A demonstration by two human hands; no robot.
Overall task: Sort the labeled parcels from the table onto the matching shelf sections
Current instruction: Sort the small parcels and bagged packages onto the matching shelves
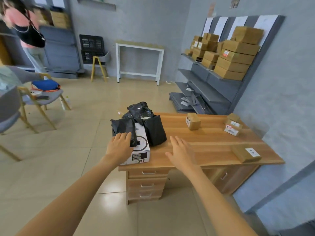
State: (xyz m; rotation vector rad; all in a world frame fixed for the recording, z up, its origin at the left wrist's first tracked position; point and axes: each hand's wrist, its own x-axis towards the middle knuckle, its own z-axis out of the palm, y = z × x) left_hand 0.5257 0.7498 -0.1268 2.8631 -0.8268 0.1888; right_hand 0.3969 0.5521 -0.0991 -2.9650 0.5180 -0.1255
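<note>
On the left end of the wooden desk (213, 143) lies a white box (142, 150) with black print. Several black plastic-wrapped parcels (146, 123) are piled on and beside it. My left hand (119, 147) rests flat on the white box, fingers touching one black parcel (125, 131). My right hand (181, 150) hovers over the desk with straight fingers and holds nothing. Brown cardboard parcels lie further right: one upright (193, 123), a small stack (233, 125), and a flat one with a white label (246, 153).
A grey shelf unit (213, 82) at the right wall carries several stacked brown boxes (233, 53). A white frame table (139, 62) and black crates (91, 48) stand at the back wall. Chairs (40, 97) and a person (29, 34) are at the left.
</note>
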